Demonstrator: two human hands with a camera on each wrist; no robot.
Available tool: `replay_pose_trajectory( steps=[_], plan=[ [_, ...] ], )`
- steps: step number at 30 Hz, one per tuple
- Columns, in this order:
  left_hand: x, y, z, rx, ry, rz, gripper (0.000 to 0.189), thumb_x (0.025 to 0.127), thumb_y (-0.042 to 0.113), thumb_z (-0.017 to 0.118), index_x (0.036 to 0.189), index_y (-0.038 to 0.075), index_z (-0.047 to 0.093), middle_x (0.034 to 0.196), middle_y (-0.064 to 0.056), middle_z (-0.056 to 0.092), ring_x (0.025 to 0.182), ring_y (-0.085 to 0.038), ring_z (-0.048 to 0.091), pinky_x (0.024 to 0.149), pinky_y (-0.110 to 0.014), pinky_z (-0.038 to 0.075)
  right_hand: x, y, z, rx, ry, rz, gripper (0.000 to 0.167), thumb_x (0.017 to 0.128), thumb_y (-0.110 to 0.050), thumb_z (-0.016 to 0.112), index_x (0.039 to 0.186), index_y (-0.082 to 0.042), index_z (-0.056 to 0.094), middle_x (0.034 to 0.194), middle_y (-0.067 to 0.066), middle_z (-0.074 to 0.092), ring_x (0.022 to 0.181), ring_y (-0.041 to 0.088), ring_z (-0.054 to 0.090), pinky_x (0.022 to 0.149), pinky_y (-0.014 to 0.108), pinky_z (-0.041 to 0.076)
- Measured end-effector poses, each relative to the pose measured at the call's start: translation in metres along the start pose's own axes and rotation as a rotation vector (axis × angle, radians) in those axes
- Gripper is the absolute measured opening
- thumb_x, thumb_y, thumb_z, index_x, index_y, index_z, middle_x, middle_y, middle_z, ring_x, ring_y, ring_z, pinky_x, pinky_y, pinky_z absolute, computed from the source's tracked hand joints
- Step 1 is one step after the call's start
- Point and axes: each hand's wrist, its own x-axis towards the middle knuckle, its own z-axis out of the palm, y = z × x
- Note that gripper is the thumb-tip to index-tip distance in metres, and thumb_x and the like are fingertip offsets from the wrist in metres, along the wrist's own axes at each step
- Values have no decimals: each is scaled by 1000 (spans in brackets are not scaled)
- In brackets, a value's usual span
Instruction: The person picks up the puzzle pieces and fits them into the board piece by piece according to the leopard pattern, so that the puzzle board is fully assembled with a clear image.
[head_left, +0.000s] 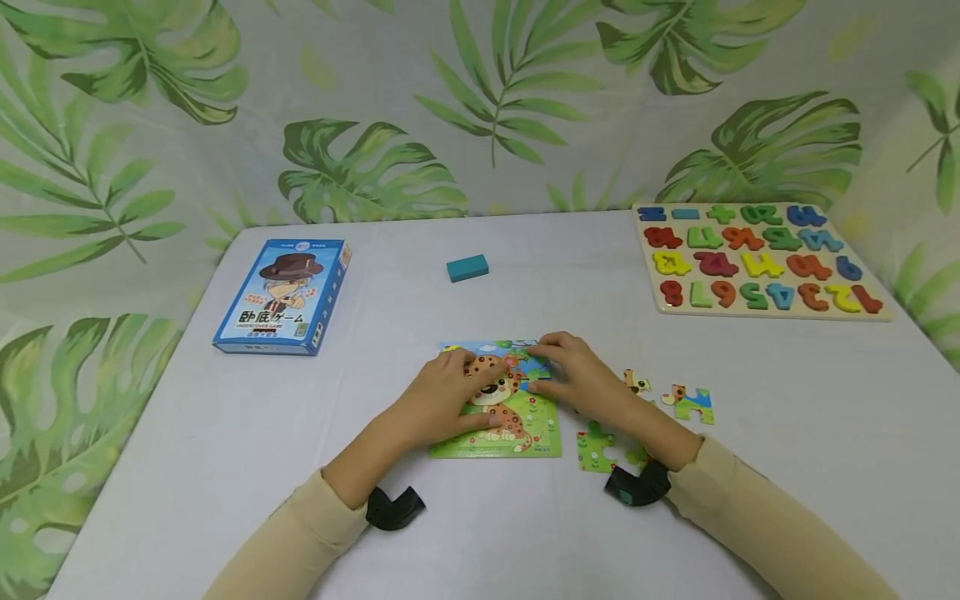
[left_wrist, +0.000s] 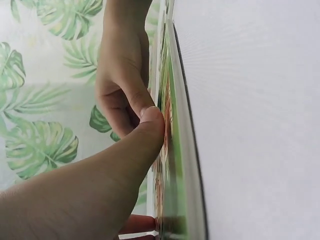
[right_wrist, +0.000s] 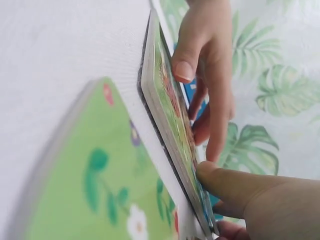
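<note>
hands (right_wrist: 212, 75) (right_wrist: 250, 197) at puzzle (right_wrist: 170, 117), green piece (right_wrist: 95, 175) (flowered)

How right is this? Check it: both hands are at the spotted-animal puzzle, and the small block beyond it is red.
Wrong on colour: the head view shows the small block is teal, not red. The left hand and right hand are at the spotted-animal puzzle, as you say.

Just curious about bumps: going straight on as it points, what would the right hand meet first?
Most likely the left hand, just ahead over the leopard jigsaw puzzle, though depth is unclear.
</note>
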Motion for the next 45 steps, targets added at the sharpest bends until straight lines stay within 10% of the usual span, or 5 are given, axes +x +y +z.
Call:
replay_pose_trajectory(
  steps=[12, 23, 33, 45],
  plan=[
    [4, 13, -7, 152, -70, -27, 65, 82, 63, 43, 139, 34, 34, 100, -10, 39, 86, -22, 38, 74, -36, 39, 11, -2, 5, -153, -5, -70, 52, 77, -28, 71, 122, -5, 56, 114, 10, 49, 102, 27, 44, 86, 41, 37],
    [4, 11, -5, 95, -57, -61, 59, 84, 61, 43, 136, 35, 39, 127, -11, 37, 110, -29, 36, 83, -43, 36, 7, -7, 4, -194, -59, -50, 58, 81, -35, 66, 129, -7, 50, 121, 12, 44, 110, 32, 39, 91, 49, 30],
    [4, -2, 4, -59, 26, -95, 62, 83, 59, 48, 137, 31, 39, 126, -7, 41, 115, -26, 37, 88, -43, 34, -8, -11, -16, 93, -58, -7, 64, 82, -29, 66, 135, -6, 37, 135, 14, 29, 124, 31, 28, 96, 52, 29],
    [-27, -17, -2, -276, 106, -219, 74, 84, 49, 56, 140, 9, 29, 138, -9, 31, 126, -24, 28, 100, -41, 28, -51, 8, -45, 78, 72, 16, 66, 80, -31, 67, 134, -8, 38, 134, 11, 35, 117, 30, 37, 89, 52, 37]
  ],
)
